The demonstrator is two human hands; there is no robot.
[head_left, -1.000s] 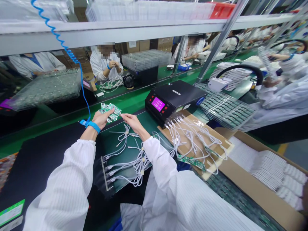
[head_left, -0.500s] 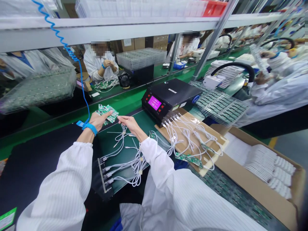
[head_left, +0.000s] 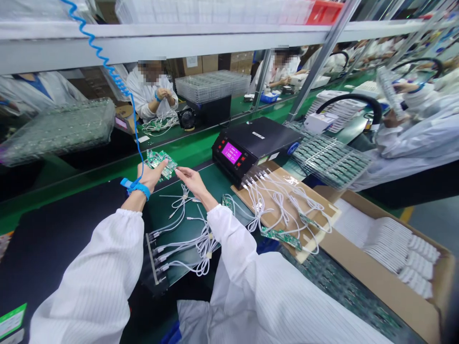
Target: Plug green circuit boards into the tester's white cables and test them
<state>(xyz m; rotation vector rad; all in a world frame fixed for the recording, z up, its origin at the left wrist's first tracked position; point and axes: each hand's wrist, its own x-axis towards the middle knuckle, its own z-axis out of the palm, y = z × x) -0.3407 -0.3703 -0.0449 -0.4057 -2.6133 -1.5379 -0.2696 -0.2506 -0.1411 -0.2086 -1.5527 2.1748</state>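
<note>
Several green circuit boards (head_left: 168,168), stacked and fanned out, are held in my left hand (head_left: 148,177), with the thumb pressed on top. A blue wrist strap (head_left: 139,188) with a coiled cord is around my left wrist. The fingertips of my right hand (head_left: 194,183) pinch the right edge of the circuit boards; how many they grip I cannot tell. Below my hands, white cables (head_left: 204,248) lie bundled on the green mat, plugged into a metal connector strip (head_left: 152,260).
A black tester (head_left: 256,143) with a lit purple screen stands ahead on the right. White cables run from it over a cardboard sheet (head_left: 276,184) bearing circuit boards (head_left: 281,237). An open carton (head_left: 380,286) of white cables is at right. A shelf (head_left: 215,45) crosses overhead; co-workers sit opposite.
My left hand has turned slightly and shifted a little to the right with the boards. My right hand keeps its pinch at their edge, nearly unmoved.
</note>
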